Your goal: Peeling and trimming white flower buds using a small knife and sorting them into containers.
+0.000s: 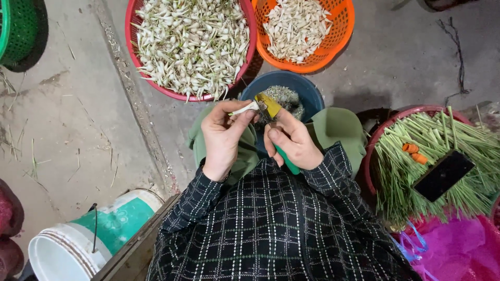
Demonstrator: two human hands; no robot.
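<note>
My left hand (223,136) pinches a small white stalk piece (245,109) between thumb and fingers, above a blue bucket (307,91) of trimmings. My right hand (292,140) grips a knife with a green handle (287,160); its yellowish blade (268,104) touches the stalk's end. Both hands meet over my knees in green trousers. My sleeves are black with a white check.
A red basket (133,39) piled with white stalk pieces and an orange basket (341,36) with fewer sit ahead. At right, a red basin (376,136) holds green stalks, a dark phone (444,175) and orange bits. A white-green bucket (78,242) lies at lower left.
</note>
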